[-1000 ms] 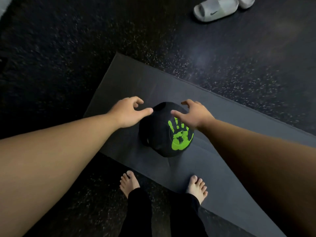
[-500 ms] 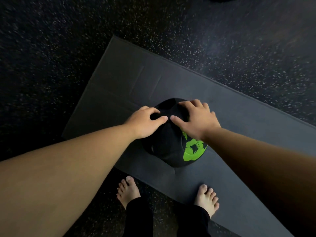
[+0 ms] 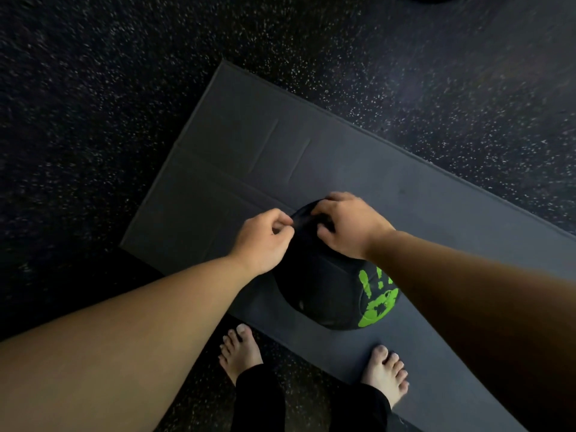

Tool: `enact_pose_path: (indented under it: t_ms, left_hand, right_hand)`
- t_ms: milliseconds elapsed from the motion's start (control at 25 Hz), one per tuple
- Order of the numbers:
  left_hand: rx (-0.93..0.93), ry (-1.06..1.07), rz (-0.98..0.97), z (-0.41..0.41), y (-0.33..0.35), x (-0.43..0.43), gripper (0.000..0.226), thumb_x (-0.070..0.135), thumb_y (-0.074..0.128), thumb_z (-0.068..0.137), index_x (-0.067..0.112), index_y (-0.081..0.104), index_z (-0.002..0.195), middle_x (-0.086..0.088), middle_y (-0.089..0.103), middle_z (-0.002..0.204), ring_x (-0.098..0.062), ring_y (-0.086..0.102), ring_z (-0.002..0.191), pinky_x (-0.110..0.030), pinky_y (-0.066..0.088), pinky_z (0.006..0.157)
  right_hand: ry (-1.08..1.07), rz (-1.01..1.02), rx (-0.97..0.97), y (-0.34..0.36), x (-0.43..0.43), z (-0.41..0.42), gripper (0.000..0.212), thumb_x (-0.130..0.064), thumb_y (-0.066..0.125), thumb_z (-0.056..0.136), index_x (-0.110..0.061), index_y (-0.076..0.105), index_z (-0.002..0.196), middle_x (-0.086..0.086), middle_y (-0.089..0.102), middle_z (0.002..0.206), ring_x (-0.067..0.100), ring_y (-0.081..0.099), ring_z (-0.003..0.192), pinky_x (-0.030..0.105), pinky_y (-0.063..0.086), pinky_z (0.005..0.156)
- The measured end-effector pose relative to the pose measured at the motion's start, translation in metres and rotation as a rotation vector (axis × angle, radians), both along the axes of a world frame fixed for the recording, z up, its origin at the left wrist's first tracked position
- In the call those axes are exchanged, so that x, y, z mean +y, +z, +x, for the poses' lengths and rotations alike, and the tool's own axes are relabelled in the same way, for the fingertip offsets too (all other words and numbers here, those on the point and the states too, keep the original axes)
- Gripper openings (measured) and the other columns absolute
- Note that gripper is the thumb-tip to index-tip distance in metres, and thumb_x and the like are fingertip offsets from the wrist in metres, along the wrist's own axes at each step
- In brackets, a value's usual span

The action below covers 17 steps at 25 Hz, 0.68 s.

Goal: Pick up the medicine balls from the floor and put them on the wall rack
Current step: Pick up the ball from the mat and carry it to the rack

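Note:
A black medicine ball (image 3: 324,291) with a green handprint on its right side sits on a dark grey mat (image 3: 237,157). My left hand (image 3: 265,238) is closed on the ball's upper left, fingers pinching its soft cover. My right hand (image 3: 349,226) grips the top of the ball, fingers curled into the cover. The wall rack is out of view.
The mat lies diagonally on a black speckled rubber floor (image 3: 93,104). My bare left foot (image 3: 240,350) stands on the floor just off the mat's near edge and my right foot (image 3: 386,372) on the mat, both close under the ball.
Both hands came down from hovering over the ball onto its top and closed on the cover. The ball has rolled slightly, turning the green handprint further right.

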State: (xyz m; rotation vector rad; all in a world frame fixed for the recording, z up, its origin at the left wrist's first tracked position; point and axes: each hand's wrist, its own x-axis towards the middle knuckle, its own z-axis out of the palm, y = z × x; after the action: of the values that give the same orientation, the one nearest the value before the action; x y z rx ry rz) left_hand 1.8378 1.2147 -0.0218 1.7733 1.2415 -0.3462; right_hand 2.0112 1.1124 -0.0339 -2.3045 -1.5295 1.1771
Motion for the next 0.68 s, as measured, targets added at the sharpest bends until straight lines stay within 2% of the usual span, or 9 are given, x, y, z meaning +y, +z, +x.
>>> enact_pose_path:
  t_ms: [120,200,240,320,400,480,560,680]
  left_hand:
    - [0.014,-0.006,0.004,0.0,0.0,-0.002,0.016,0.024,0.059,0.096,0.025,0.074,0.095,0.012,0.069,0.081,-0.004,0.062,0.077,-0.005,0.04,0.059]
    - [0.023,-0.024,-0.002,0.002,0.0,-0.002,0.015,0.023,0.06,0.095,0.023,0.075,0.093,0.01,0.069,0.082,-0.005,0.062,0.079,-0.005,0.04,0.059]
    - [0.032,-0.036,-0.008,0.003,0.001,-0.003,0.014,0.024,0.061,0.095,0.023,0.075,0.093,0.009,0.07,0.084,-0.007,0.063,0.081,-0.006,0.041,0.06]
    - [0.053,-0.066,-0.021,0.002,0.002,-0.006,0.011,0.026,0.063,0.095,0.021,0.073,0.096,0.006,0.07,0.093,-0.013,0.065,0.089,-0.014,0.045,0.068]
    - [0.077,-0.117,-0.01,-0.003,0.001,-0.013,0.011,0.03,0.064,0.096,0.022,0.071,0.1,0.005,0.066,0.103,-0.017,0.065,0.097,-0.029,0.051,0.083]
    - [0.09,-0.162,0.02,-0.01,-0.001,-0.019,0.013,0.034,0.064,0.097,0.025,0.068,0.105,0.007,0.06,0.11,-0.018,0.063,0.102,-0.036,0.053,0.092]
    - [0.109,-0.169,0.039,-0.016,-0.003,-0.021,0.015,0.039,0.062,0.099,0.028,0.065,0.11,0.006,0.058,0.116,-0.02,0.062,0.105,-0.041,0.054,0.094]
    - [0.129,-0.148,0.052,-0.022,-0.007,-0.023,0.018,0.039,0.063,0.099,0.027,0.066,0.112,0.004,0.058,0.118,-0.022,0.062,0.105,-0.039,0.052,0.09]
  right_hand:
    - [-0.277,-0.206,-0.082,-0.008,-0.004,0.004,0.074,-0.046,0.066,0.086,-0.02,0.041,0.151,0.015,0.044,0.148,0.043,0.039,0.135,0.05,0.036,0.11]
    - [-0.354,-0.351,-0.091,-0.015,0.002,0.008,0.079,-0.05,0.068,0.086,-0.016,0.038,0.151,0.017,0.047,0.146,0.042,0.043,0.133,0.049,0.038,0.107]
    - [-0.391,-0.404,-0.08,-0.017,0.006,0.011,0.074,-0.048,0.069,0.086,-0.014,0.043,0.146,0.017,0.052,0.141,0.041,0.048,0.129,0.047,0.041,0.103]
    - [-0.424,-0.494,-0.051,-0.02,0.012,0.011,0.056,-0.044,0.068,0.087,-0.01,0.055,0.129,0.017,0.061,0.123,0.038,0.059,0.106,0.04,0.049,0.086]
    - [-0.4,-0.557,-0.029,-0.022,0.013,0.004,0.038,-0.039,0.065,0.089,-0.01,0.059,0.113,0.013,0.059,0.101,0.032,0.054,0.082,0.035,0.046,0.073]
    - [-0.365,-0.577,-0.061,-0.021,0.015,-0.008,0.027,-0.037,0.063,0.09,-0.013,0.056,0.099,0.011,0.06,0.098,0.028,0.051,0.072,0.034,0.044,0.069]
    - [-0.355,-0.543,-0.096,-0.018,0.016,-0.024,0.027,-0.04,0.063,0.089,-0.015,0.054,0.091,0.01,0.068,0.105,0.027,0.058,0.072,0.033,0.042,0.067]
    - [-0.398,-0.458,-0.106,-0.015,0.015,-0.045,0.034,-0.044,0.065,0.084,-0.015,0.065,0.101,0.008,0.072,0.112,0.03,0.069,0.099,0.032,0.041,0.07]
